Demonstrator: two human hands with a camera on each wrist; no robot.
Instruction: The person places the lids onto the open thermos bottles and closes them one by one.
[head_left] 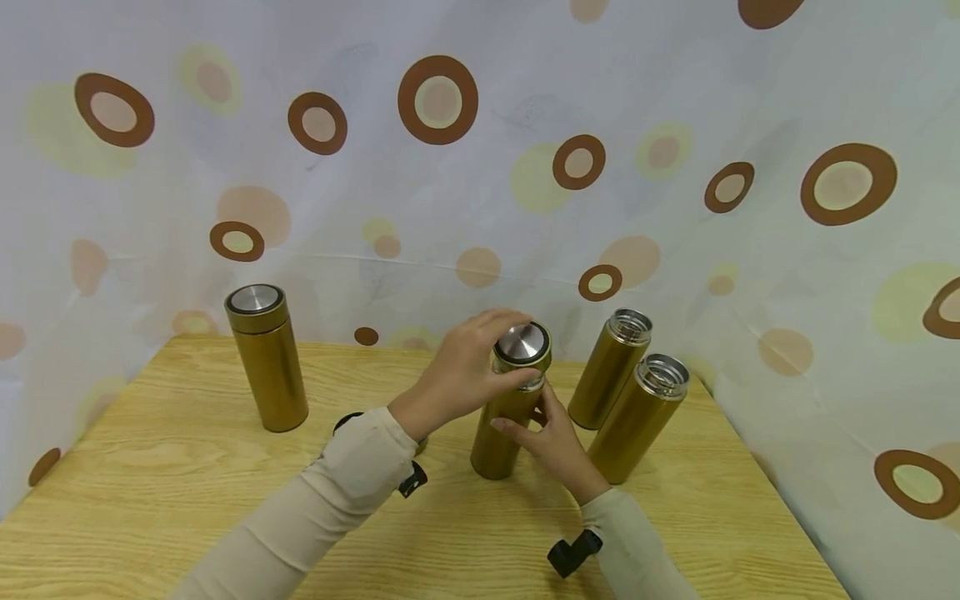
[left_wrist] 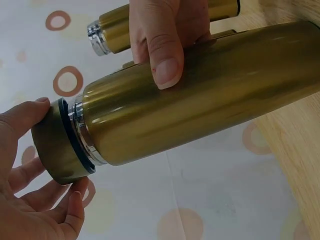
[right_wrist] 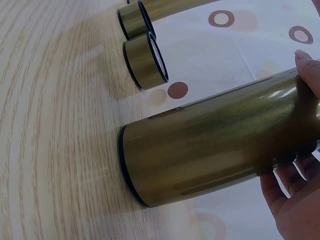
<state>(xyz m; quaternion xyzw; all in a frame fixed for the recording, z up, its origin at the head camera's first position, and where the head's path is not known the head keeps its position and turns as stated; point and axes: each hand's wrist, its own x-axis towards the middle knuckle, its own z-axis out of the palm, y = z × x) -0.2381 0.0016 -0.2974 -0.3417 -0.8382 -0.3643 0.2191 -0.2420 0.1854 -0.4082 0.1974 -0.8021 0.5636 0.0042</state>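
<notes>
In the head view a gold thermos bottle [head_left: 495,446] stands upright on the wooden table. My left hand [head_left: 468,367] comes over its top and holds the gold lid [left_wrist: 55,145] between thumb and fingers. A band of the silver neck [left_wrist: 82,130] shows between lid and body, with the lid's dark lower edge at the rim. Lower down, my right hand [head_left: 555,442] grips the bottle's body, thumb on the near side. In the right wrist view the bottle's black-edged base [right_wrist: 132,170] sits on the tabletop.
Two lidless gold bottles, one farther back [head_left: 607,375] and one nearer [head_left: 637,429], stand right of my right hand. A lidded bottle [head_left: 270,367] stands at the left. Two loose lids, one nearer [right_wrist: 145,62] and one behind [right_wrist: 134,21], lie mostly hidden behind my left forearm in the head view.
</notes>
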